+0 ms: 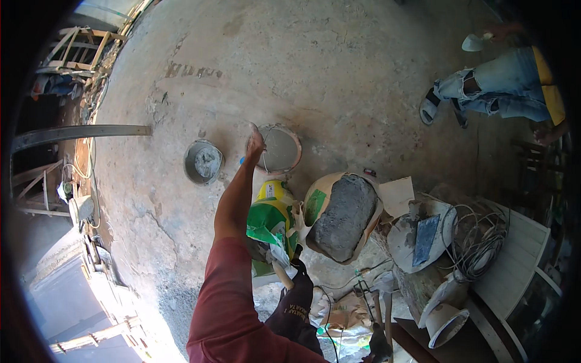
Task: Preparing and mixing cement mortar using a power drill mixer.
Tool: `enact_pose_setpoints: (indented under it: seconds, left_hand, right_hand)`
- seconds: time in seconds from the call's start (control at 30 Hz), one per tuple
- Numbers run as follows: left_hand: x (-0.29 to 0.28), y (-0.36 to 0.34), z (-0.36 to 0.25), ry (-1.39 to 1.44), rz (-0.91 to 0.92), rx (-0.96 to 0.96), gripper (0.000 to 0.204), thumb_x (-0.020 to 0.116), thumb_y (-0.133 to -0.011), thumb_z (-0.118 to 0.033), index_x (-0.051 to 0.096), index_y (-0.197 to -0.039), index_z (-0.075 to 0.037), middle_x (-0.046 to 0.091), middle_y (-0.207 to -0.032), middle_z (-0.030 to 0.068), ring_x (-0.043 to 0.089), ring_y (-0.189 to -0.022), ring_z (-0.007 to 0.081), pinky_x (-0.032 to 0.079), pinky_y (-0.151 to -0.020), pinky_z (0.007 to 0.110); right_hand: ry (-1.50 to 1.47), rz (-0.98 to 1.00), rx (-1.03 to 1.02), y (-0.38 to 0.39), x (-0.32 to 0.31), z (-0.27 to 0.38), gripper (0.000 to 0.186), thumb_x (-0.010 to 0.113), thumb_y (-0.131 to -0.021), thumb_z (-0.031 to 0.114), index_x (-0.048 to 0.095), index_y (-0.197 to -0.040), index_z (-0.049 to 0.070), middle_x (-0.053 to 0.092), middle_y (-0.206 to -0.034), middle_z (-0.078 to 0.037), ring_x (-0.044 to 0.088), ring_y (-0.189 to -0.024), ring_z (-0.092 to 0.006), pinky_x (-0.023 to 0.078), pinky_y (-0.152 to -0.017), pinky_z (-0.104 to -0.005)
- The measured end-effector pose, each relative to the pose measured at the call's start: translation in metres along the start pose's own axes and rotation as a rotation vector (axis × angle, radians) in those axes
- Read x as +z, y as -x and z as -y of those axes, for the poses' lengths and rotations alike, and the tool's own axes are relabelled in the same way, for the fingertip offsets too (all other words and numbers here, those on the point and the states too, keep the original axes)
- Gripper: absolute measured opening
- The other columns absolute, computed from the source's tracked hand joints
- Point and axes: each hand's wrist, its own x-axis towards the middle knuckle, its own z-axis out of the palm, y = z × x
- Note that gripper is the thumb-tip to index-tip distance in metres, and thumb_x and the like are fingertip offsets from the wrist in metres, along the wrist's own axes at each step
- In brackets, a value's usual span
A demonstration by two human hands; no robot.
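Note:
My left hand [256, 143], on a bare forearm below a maroon sleeve, is at the left rim of a round bucket [295, 148] filled with grey liquid. Its fingers look closed at the thin wire handle [265, 162], though the grip is partly hidden. A smaller dark bucket [191, 169] with pale grey, wet-looking material stands to the left. Close by my forearm is a green and yellow bag [266, 219]. To its right, a torn-open paper sack [374, 225] shows a block of grey powder [344, 216]. My right hand is out of view.
Another person [502, 81] in ripped jeans stands at the far right, a whitish object [472, 43] near one hand. Coiled wire [484, 245] and a white ceramic piece [446, 325] lie at lower right. A metal bar [91, 130] juts in at left over the concrete floor [290, 66].

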Motion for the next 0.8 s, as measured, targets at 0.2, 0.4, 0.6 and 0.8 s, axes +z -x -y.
enact_pose_setpoints:
  seconds: [0.2, 0.4, 0.6, 0.8]
  left_hand:
    - [-0.011, -0.022, 0.035, 0.066, 0.032, -0.212, 0.106, 0.011, -0.089, -0.091, 0.061, -0.106, 0.002, 0.062, -0.085, 0.0136, 0.061, -0.076, 0.0262, 0.05, -0.074, 0.044]
    - [-0.083, 0.024, 0.039, -0.22, -0.263, 0.036, 0.104, 0.018, -0.098, -0.078, 0.067, -0.119, 0.011, 0.068, -0.113, 0.0328, 0.064, -0.106, 0.0455, 0.047, -0.096, 0.051]
    - [-0.169, 0.164, 0.044, -0.344, -0.717, 0.085, 0.087, 0.025, -0.105, -0.064, 0.072, -0.101, 0.009, 0.066, -0.106, 0.0391, 0.061, -0.108, 0.0548, 0.046, -0.096, 0.058]
    - [-0.254, 0.358, 0.132, -0.272, -0.696, 0.101, 0.077, 0.039, -0.105, -0.06, 0.07, -0.082, 0.007, 0.07, -0.083, 0.0315, 0.069, -0.083, 0.0474, 0.053, -0.077, 0.056]
  right_hand:
    - [0.015, -0.012, -0.012, -0.004, 0.022, 0.008, 0.046, 0.075, -0.093, 0.047, 0.073, -0.079, 0.003, 0.061, -0.055, -0.004, 0.051, -0.041, -0.0131, 0.039, -0.038, -0.0301]
    - [-0.002, 0.015, -0.081, -0.021, 0.04, -0.012, 0.054, 0.076, -0.091, 0.051, 0.071, -0.074, 0.0, 0.059, -0.053, -0.006, 0.052, -0.04, -0.015, 0.039, -0.039, -0.0323]
    - [-0.156, 0.093, -0.228, 0.005, 0.026, -0.019, 0.053, 0.077, -0.091, 0.05, 0.07, -0.075, 0.0, 0.059, -0.052, -0.006, 0.053, -0.042, -0.0146, 0.039, -0.039, -0.0322]
    - [-0.234, 0.149, -0.414, 0.012, -0.002, -0.057, 0.05, 0.08, -0.088, 0.048, 0.07, -0.077, 0.0, 0.062, -0.056, -0.008, 0.057, -0.047, -0.0175, 0.043, -0.043, -0.0367]
